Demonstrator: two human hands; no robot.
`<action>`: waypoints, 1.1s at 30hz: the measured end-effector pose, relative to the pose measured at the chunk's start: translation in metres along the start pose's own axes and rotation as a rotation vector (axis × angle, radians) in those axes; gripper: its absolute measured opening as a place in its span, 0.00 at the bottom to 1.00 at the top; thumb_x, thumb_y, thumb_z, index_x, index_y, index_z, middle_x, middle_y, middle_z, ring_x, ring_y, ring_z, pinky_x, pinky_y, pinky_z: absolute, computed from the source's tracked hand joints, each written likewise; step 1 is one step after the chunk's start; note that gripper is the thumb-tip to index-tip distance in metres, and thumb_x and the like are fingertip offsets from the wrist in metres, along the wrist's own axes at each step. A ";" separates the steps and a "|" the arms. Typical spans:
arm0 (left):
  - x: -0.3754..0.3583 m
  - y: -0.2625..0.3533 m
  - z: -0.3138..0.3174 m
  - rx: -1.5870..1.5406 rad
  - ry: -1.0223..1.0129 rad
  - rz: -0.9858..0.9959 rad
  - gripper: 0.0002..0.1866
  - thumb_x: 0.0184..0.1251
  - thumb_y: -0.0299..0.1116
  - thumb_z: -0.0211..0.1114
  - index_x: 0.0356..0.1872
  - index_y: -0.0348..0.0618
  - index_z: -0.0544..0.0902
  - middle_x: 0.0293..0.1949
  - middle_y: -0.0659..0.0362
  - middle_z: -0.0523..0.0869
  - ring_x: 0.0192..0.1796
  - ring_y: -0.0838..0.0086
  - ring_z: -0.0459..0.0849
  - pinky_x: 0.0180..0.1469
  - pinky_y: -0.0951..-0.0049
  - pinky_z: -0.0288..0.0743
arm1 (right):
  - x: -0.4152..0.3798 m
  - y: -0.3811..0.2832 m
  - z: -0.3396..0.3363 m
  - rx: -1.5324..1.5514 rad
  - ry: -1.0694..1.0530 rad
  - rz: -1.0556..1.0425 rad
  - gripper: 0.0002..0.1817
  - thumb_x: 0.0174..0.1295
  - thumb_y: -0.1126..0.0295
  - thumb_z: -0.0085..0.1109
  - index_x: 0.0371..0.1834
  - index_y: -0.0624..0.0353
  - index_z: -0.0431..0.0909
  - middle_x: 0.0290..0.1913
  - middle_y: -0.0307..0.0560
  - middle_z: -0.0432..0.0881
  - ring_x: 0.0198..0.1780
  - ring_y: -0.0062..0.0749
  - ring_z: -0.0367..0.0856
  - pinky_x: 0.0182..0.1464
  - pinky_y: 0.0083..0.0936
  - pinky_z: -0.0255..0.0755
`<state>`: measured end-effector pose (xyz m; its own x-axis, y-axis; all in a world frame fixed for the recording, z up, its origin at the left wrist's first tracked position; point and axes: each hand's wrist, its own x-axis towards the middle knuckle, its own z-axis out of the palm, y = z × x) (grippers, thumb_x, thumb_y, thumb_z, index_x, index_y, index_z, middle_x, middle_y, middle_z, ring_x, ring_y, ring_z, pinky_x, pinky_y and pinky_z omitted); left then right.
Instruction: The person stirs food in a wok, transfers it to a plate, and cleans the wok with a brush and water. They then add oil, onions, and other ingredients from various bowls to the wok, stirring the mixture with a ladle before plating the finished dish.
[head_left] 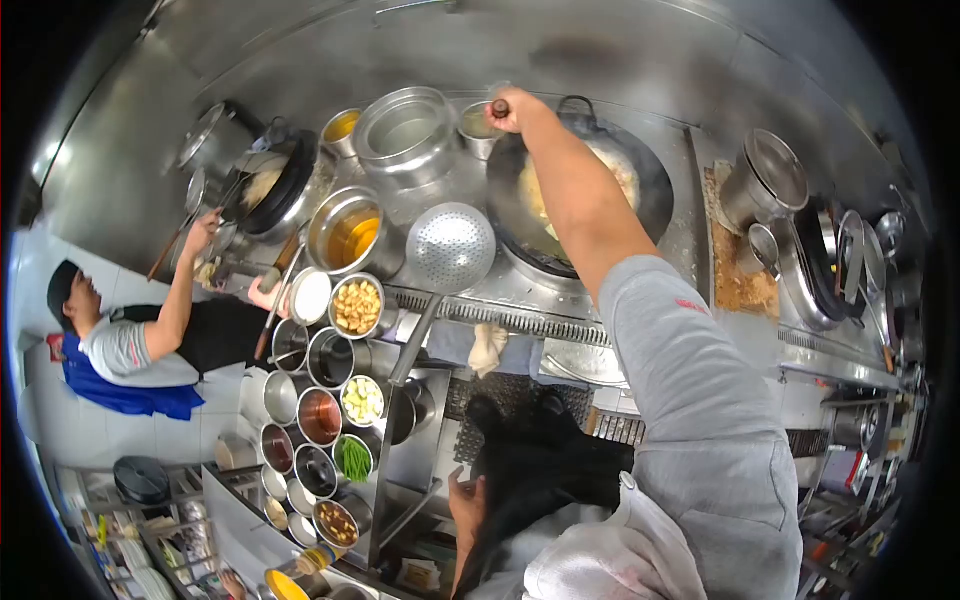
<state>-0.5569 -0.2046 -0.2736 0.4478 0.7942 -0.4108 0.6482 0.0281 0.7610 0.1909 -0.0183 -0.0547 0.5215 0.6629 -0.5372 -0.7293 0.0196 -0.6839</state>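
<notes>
My right hand (pixel 512 110) is closed around a wooden-handled utensil (pixel 501 108) at the back of the stove. I see its round handle end; its head is hidden. Below that hand stands a small metal pot (pixel 480 128). My right forearm crosses over a large dark wok (pixel 650 185), where pale yellow food (pixel 622 172) lies under haze or steam. Low beside my dark apron hangs my left hand (pixel 467 498), fingers apart and nothing seen in it. A perforated strainer (pixel 450 248) rests left of the wok, its long handle pointing towards me.
At left are a big metal pot (pixel 405 125), a pot of yellow-orange liquid (pixel 350 240) and several ingredient containers, including chopped greens (pixel 353 458). A co-worker (pixel 150 335) handles utensils near another wok (pixel 275 190). A cloth (pixel 488 348) lies on the stove's front edge.
</notes>
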 end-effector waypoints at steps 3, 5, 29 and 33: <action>0.020 0.007 0.002 -0.058 -0.058 0.046 0.27 0.67 0.36 0.70 0.63 0.39 0.70 0.31 0.55 0.85 0.33 0.71 0.84 0.39 0.70 0.77 | -0.028 0.007 -0.009 -0.620 0.116 -0.142 0.08 0.58 0.82 0.50 0.24 0.59 0.66 0.19 0.43 0.70 0.17 0.28 0.72 0.19 0.27 0.75; 0.035 0.041 -0.002 -0.136 -0.125 0.062 0.26 0.67 0.35 0.70 0.62 0.39 0.71 0.31 0.55 0.85 0.32 0.73 0.83 0.38 0.72 0.77 | -0.046 0.014 -0.010 -1.420 0.267 -0.147 0.03 0.57 0.79 0.54 0.27 0.61 0.76 0.23 0.51 0.79 0.23 0.37 0.81 0.25 0.36 0.79; 0.253 0.245 0.136 -0.437 -1.188 -0.115 0.20 0.69 0.35 0.60 0.60 0.42 0.76 0.41 0.50 0.88 0.35 0.60 0.85 0.36 0.62 0.82 | -0.287 0.280 -0.181 -1.211 0.843 -0.552 0.22 0.62 0.75 0.52 0.60 0.69 0.70 0.37 0.75 0.83 0.30 0.56 0.85 0.37 0.49 0.81; 0.220 0.322 0.192 -0.843 -1.123 -0.364 0.11 0.68 0.38 0.57 0.45 0.46 0.78 0.38 0.54 0.84 0.39 0.63 0.83 0.44 0.56 0.80 | -0.328 0.234 -0.177 0.702 -0.027 -0.103 0.10 0.71 0.73 0.45 0.49 0.69 0.68 0.24 0.35 0.69 0.18 0.14 0.66 0.18 0.12 0.67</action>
<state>-0.1308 -0.1374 -0.2154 0.8344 -0.2094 -0.5099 0.4586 0.7770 0.4313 -0.0720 -0.3634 -0.1258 0.5988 0.6498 -0.4682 -0.7946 0.5552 -0.2458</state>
